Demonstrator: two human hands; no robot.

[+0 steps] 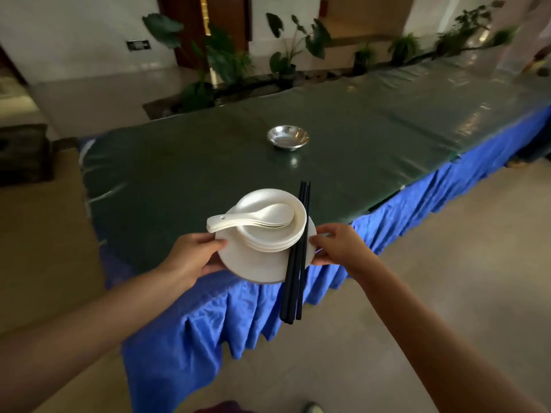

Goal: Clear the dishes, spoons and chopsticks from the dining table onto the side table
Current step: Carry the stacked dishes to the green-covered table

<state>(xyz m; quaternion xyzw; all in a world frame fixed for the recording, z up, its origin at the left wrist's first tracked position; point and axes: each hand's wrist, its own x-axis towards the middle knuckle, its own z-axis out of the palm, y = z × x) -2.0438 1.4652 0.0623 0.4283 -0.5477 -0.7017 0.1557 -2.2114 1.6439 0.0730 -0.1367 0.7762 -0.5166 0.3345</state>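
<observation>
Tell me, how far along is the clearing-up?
Gathering looks done: stacked white plates, shallow white bowls, nested white soup spoons and black chopsticks form one pile. The left hand and right hand hold it at the green-covered table. Left: setting it down. A shiny metal bowl sits there alone.

Banquet hall: long skirted table (387, 120)

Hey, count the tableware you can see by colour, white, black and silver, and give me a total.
White: 1 large plate, about 4 stacked bowls, about 4 nested spoons, roughly 9; the edges are hard to separate.
Black: chopsticks, about 4 sticks in a bundle; exact number unclear.
Silver: 1 metal bowl.
Total: roughly 14 pieces.
</observation>
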